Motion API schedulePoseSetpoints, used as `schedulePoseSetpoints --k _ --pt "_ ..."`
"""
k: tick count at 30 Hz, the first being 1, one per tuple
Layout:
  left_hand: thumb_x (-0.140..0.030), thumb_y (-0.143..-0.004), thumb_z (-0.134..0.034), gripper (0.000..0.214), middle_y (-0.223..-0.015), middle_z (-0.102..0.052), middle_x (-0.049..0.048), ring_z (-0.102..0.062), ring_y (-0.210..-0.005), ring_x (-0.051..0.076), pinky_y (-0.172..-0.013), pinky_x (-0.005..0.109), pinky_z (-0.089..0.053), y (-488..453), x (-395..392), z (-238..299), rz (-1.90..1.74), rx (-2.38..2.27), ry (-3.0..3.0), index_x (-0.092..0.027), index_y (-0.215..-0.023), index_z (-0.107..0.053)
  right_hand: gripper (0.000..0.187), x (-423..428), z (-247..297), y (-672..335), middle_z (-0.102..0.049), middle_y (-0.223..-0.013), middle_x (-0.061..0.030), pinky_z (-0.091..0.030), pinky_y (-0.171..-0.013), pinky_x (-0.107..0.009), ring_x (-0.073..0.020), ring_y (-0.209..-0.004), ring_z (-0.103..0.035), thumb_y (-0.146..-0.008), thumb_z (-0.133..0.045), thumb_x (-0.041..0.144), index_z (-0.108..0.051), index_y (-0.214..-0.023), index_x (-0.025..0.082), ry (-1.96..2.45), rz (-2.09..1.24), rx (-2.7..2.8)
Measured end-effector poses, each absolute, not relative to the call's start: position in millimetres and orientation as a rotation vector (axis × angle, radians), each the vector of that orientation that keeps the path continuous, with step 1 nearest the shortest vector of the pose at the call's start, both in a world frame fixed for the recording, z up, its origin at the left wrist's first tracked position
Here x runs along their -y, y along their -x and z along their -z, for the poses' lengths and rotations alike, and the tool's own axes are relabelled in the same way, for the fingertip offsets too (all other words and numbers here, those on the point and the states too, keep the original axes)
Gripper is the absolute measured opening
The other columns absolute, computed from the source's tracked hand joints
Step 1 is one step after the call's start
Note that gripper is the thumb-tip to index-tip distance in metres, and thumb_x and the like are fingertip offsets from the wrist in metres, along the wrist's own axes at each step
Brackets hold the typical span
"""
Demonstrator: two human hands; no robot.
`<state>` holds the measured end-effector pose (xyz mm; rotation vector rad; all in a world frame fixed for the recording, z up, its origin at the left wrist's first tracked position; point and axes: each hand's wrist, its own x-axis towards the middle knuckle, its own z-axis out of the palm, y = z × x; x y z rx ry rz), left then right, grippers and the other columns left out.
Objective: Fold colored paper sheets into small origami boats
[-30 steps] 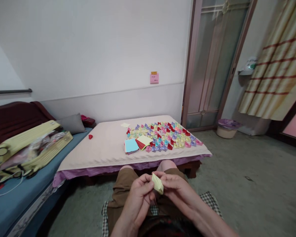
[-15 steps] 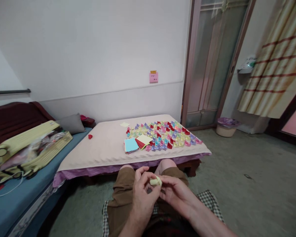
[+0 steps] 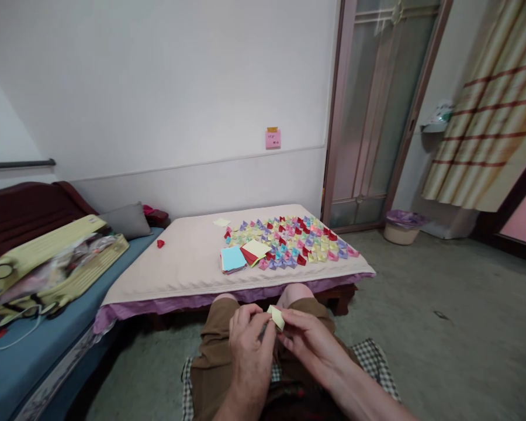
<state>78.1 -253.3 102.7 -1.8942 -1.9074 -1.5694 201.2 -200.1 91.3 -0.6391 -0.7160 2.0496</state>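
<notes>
Above my lap, a small folded piece of pale yellow paper (image 3: pixel 276 317) is pinched between my two hands. My left hand (image 3: pixel 251 345) grips its left side with thumb and fingers. From the right, my right hand (image 3: pixel 309 336) holds the other side with its fingertips. Beyond my knees, many small folded paper pieces (image 3: pixel 298 234) in red, yellow, pink, purple and blue stand in rows on the cream-covered table (image 3: pixel 179 257). Nearer me lie a stack of light blue paper squares (image 3: pixel 233 258) and a fanned pile of yellow and red sheets (image 3: pixel 256 249).
A red folded piece (image 3: pixel 160 243) and a pale sheet (image 3: pixel 221 222) lie apart on the cover. To the left, an open yellow suitcase (image 3: pixel 70 263) rests on a blue-covered sofa (image 3: pixel 39 345). A bin (image 3: pixel 402 227) stands by the sliding door (image 3: pixel 377 117).
The yellow paper has been turned in my fingers and a flat face now shows. My left hand has shifted slightly left, its fingers more bent. The things on the table have not moved.
</notes>
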Motion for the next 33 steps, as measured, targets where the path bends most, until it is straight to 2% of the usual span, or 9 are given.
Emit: schedulePoseSetpoints --k 5,8,10,12,16,20,25,30,33 --pt "-0.013 -0.075 -0.059 0.014 -0.069 -0.057 0.0007 -0.056 -0.07 0.017 -0.066 0.026 -0.042 -73.0 245.4 -104.2 1.842 2.097 1.78 -0.018 -0.063 -0.065 0.013 206.0 -89.4 -197.1 -0.065 -0.072 -0.0004 -0.041 -0.063 -0.024 -0.013 -0.065 -0.054 -0.065 -0.07 0.017 -0.071 -0.078 0.016 0.72 -1.926 0.94" --pt "-0.013 -0.073 -0.058 0.015 -0.067 -0.056 0.0004 -0.056 -0.069 0.016 -0.064 0.025 -0.042 -71.1 240.9 -100.4 1.97 2.139 1.718 -0.018 -0.06 -0.065 0.01 206.7 -84.9 -193.1 -0.061 -0.061 0.0018 -0.036 -0.056 -0.024 -0.0127 -0.057 -0.049 -0.061 -0.067 0.015 -0.068 -0.071 0.015 0.84 -1.747 1.116" --pt "-0.013 -0.072 -0.058 0.015 -0.067 -0.056 0.0004 -0.056 -0.069 0.016 -0.064 0.025 -0.041 -71.3 239.3 -97.1 1.984 2.144 1.711 -0.018 -0.059 -0.064 0.004 205.7 -81.7 -190.5 -0.058 -0.058 0.0025 -0.034 -0.055 -0.023 -0.0125 -0.056 -0.047 -0.062 -0.066 0.018 -0.065 -0.064 0.015 0.893 -1.657 1.153" --pt "-0.013 -0.072 -0.058 0.015 -0.067 -0.055 0.0 -0.056 -0.069 0.016 -0.064 0.025 -0.041 -72.5 238.8 -94.0 1.96 2.137 1.717 -0.018 -0.058 -0.063 0.008 204.4 -79.9 -188.6 -0.056 -0.058 0.0031 -0.033 -0.055 -0.023 -0.0122 -0.057 -0.045 -0.064 -0.066 0.022 -0.063 -0.062 0.015 0.899 -1.603 1.15" --pt "-0.011 -0.07 -0.058 0.015 -0.065 -0.053 -0.001 -0.055 -0.066 0.015 -0.063 0.024 -0.04 -75.8 238.4 -89.0 1.877 2.103 1.715 -0.018 -0.056 -0.059 0.012 203.3 -80.9 -187.5 -0.054 -0.059 0.0035 -0.033 -0.054 -0.023 -0.0123 -0.057 -0.043 -0.065 -0.066 0.028 -0.063 -0.064 0.016 0.894 -1.538 1.135" --pt "-0.01 -0.069 -0.058 0.016 -0.063 -0.053 -0.0017 -0.054 -0.063 0.014 -0.06 0.023 -0.039 -77.9 236.7 -84.6 1.844 2.078 1.736 -0.018 -0.055 -0.058 0.011 202.2 -81.8 -187.5 -0.057 -0.063 0.0015 -0.036 -0.058 -0.025 -0.0147 -0.061 -0.046 -0.064 -0.065 0.027 -0.064 -0.065 0.016 0.896 -1.453 1.199" --pt "-0.01 -0.07 -0.057 0.017 -0.063 -0.054 -0.0011 -0.054 -0.063 0.014 -0.06 0.023 -0.039 -80.7 234.7 -82.2 1.862 2.117 1.745 -0.018 -0.056 -0.059 0.004 198.5 -79.6 -186.3 -0.058 -0.062 0.0008 -0.038 -0.065 -0.027 -0.0177 -0.066 -0.049 -0.059 -0.064 0.021 -0.063 -0.059 0.017 0.917 -1.37 1.253" --pt "-0.012 -0.073 -0.057 0.018 -0.065 -0.053 -0.0004 -0.053 -0.065 0.015 -0.063 0.025 -0.04 -86.6 237.1 -82.1 1.853 2.161 1.772 -0.019 -0.056 -0.059 0.005 196.4 -78.9 -184.3 -0.058 -0.06 0.0008 -0.038 -0.065 -0.027 -0.0186 -0.067 -0.049 -0.059 -0.063 0.022 -0.061 -0.056 0.018 0.932 -1.369 1.249" --pt "-0.015 -0.076 -0.055 0.017 -0.084 -0.06 0.0046 -0.058 -0.083 0.019 -0.075 0.03 -0.044 -86.3 238.1 -83.9 1.944 2.166 1.825 -0.019 -0.062 -0.065 0.006 194.1 -78.6 -186.5 -0.058 -0.06 0.0013 -0.037 -0.062 -0.027 -0.0172 -0.063 -0.048 -0.059 -0.062 0.024 -0.064 -0.059 0.018 0.948 -1.412 1.248"
